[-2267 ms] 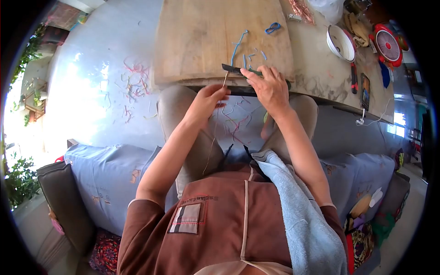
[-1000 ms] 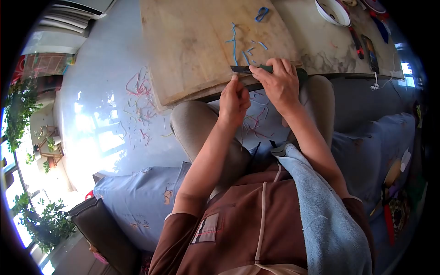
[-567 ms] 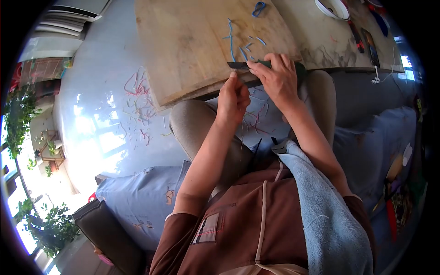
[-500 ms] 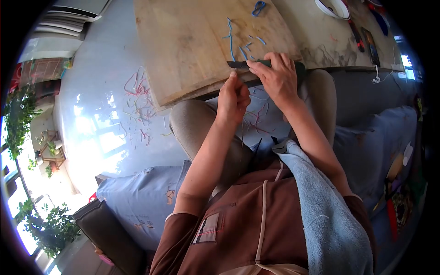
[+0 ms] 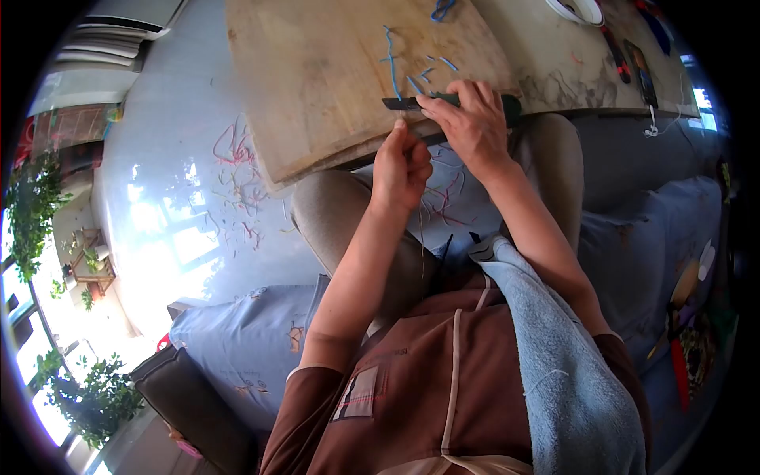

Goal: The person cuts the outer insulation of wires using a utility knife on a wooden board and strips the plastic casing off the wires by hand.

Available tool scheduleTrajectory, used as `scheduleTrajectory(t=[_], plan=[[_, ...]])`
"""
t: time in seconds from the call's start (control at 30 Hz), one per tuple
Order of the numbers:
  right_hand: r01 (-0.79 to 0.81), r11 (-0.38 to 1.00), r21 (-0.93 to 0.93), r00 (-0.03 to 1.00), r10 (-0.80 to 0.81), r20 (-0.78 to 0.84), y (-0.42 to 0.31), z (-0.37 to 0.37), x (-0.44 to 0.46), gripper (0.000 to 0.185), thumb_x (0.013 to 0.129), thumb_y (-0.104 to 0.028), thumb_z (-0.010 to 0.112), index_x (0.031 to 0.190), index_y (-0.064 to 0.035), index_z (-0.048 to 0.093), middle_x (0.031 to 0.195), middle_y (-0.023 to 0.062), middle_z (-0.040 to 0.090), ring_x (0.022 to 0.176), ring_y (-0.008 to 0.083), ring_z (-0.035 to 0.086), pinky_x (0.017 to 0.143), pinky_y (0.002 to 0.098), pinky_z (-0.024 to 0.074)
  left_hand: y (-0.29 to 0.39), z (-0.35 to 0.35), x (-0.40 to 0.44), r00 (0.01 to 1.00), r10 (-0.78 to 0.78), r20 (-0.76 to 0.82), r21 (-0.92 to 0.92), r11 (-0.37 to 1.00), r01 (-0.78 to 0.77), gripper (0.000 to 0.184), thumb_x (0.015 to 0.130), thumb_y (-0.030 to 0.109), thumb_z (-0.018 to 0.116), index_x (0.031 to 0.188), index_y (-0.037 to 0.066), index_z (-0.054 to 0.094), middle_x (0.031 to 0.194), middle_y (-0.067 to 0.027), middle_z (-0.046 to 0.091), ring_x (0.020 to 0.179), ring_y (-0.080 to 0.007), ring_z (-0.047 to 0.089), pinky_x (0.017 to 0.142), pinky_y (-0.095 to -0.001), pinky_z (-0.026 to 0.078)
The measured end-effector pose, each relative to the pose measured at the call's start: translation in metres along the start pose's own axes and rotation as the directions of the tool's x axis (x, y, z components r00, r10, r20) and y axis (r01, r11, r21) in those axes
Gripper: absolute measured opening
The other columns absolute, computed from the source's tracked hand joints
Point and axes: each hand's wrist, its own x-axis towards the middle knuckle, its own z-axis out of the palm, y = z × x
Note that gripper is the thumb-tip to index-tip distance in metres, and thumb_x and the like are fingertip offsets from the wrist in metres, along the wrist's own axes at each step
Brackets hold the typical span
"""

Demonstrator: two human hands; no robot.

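My right hand (image 5: 477, 131) is wrapped round a utility knife (image 5: 402, 104) with a dark blade and a green handle, held sideways over the near edge of the wooden board (image 5: 317, 99). My left hand (image 5: 401, 170) is closed in a pinch just below the blade, thumb uppermost. From it a thin wire (image 5: 422, 237) hangs towards my lap; its upper end near the blade is too small to make out clearly. Beyond the blade lie a long blue strip (image 5: 393, 63) and several short blue bits (image 5: 426, 75), which look like cable sheathing.
A blue coiled cord (image 5: 443, 10) lies at the board's far side. To the right are a white bowl-like item (image 5: 576, 11), a red-handled tool (image 5: 616, 55) and a phone (image 5: 641, 73) with a white cable. Coloured wire scraps (image 5: 237, 178) litter the floor. A blue towel (image 5: 546, 348) hangs over me.
The blade has shifted slightly left across the end of the blue strip. The view has moved a little, and more of the hanging wire shows below my left hand. Both grips stay the same.
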Motion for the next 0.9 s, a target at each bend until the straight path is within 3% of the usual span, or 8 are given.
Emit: scheduleTrajectory(t=[0.33, 0.4, 0.5, 0.6, 0.7, 0.73, 0.83, 0.9], plan=[[0.003, 1.0, 0.02, 1.0, -0.002, -0.025, 0.001, 0.012, 0.009, 0.027, 0.068, -0.018, 0.071, 0.094, -0.0238, 0.068, 0.084, -0.0001, 0.053, 0.082, 0.0191, 0.049, 0.072, 0.0328, 0.0404, -0.001, -0.007, 0.003, 0.997, -0.002, 0.083, -0.04, 0.999, 0.005, 0.039, 0.094, 0.035, 0.04, 0.06, 0.017, 0.033, 0.052, 0.003, 0.028, 0.044, -0.0074, 0.022, 0.036, -0.0212, 0.016], [0.01, 0.999, 0.039, 1.0, -0.009, -0.017, 0.001, 0.011, 0.01, 0.021, 0.07, -0.018, 0.063, 0.09, -0.0244, 0.067, 0.084, 0.0001, 0.053, 0.084, 0.0212, 0.049, 0.073, 0.0341, 0.0403, 0.001, -0.006, 0.002, 0.996, -0.01, 0.087, -0.053, 0.998, 0.014, 0.04, 0.094, 0.035, 0.04, 0.06, 0.017, 0.032, 0.052, 0.0027, 0.028, 0.044, -0.0074, 0.022, 0.035, -0.0214, 0.016], [0.032, 0.997, 0.07, 0.999, -0.034, 0.022, 0.004, 0.005, 0.013, 0.019, 0.071, -0.018, 0.06, 0.088, -0.0247, 0.067, 0.083, -0.0001, 0.052, 0.085, 0.0219, 0.049, 0.072, 0.0345, 0.0404, 0.0, -0.005, 0.001, 0.999, 0.042, 0.033, 0.002, 0.999, -0.042, 0.039, 0.095, 0.034, 0.04, 0.061, 0.015, 0.037, 0.056, 0.0007, 0.039, 0.044, -0.0074, 0.023, 0.037, -0.0199, 0.019], [0.04, 0.995, 0.096, 0.996, -0.048, 0.076, 0.003, -0.007, 0.011, 0.018, 0.071, -0.018, 0.063, 0.087, -0.0242, 0.066, 0.082, -0.0001, 0.051, 0.085, 0.0213, 0.049, 0.072, 0.0338, 0.0405, 0.002, -0.004, -0.014, 0.997, 0.014, 0.074, 0.167, 0.986, -0.026, 0.036, 0.095, 0.034, 0.041, 0.07, 0.01, 0.05, 0.069, -0.004, 0.055, 0.049, -0.0074, 0.036, 0.043, -0.0192, 0.03], [0.032, 0.995, 0.099, 0.994, -0.042, 0.103, 0.0, -0.014, 0.002, 0.02, 0.069, -0.019, 0.068, 0.088, -0.0223, 0.067, 0.081, 0.0005, 0.051, 0.083, 0.0205, 0.049, 0.071, 0.0328, 0.0416, 0.002, -0.011, -0.024, 1.0, 0.003, 0.006, 0.339, 0.941, -0.005, 0.034, 0.095, 0.033, 0.042, 0.086, 0.006, 0.059, 0.083, -0.0075, 0.062, 0.061, -0.0082, 0.048, 0.054, -0.0219, 0.04], [0.037, 0.994, 0.102, 0.994, -0.047, 0.097, 0.0, -0.014, 0.0, 0.023, 0.068, -0.019, 0.07, 0.091, -0.022, 0.068, 0.081, 0.0004, 0.051, 0.082, 0.0197, 0.049, 0.071, 0.0325, 0.042, 0.003, -0.015, -0.023, 0.998, 0.048, 0.049, 0.398, 0.915, -0.064, 0.035, 0.095, 0.033, 0.042, 0.094, 0.004, 0.061, 0.088, -0.0068, 0.063, 0.071, -0.0089, 0.053, 0.061, -0.0255, 0.043], [0.061, 0.992, 0.112, 0.995, -0.07, 0.074, 0.002, -0.012, 0.0, 0.026, 0.067, -0.018, 0.071, 0.093, -0.0215, 0.069, 0.081, 0.0003, 0.051, 0.081, 0.019, 0.05, 0.07, 0.0322, 0.0426, 0.001, -0.01, -0.013, 0.96, 0.276, 0.034, 0.533, 0.808, -0.251, 0.033, 0.094, 0.03, 0.043, 0.095, 0.002, 0.061, 0.079, -0.0063, 0.062, 0.063, -0.0078, 0.051, 0.056, -0.0228, 0.041], [0.073, 0.99, 0.121, 0.994, -0.083, 0.076, 0.001, -0.013, 0.001, 0.025, 0.068, -0.018, 0.07, 0.092, -0.0206, 0.068, 0.081, 0.0014, 0.052, 0.082, 0.0203, 0.05, 0.071, 0.0328, 0.043, 0.0, -0.007, -0.004, 0.935, 0.348, 0.069, 0.562, 0.761, -0.324, 0.03, 0.094, 0.028, 0.044, 0.093, 0.002, 0.06, 0.071, -0.0056, 0.06, 0.055, -0.0074, 0.047, 0.049, -0.0214, 0.037]])
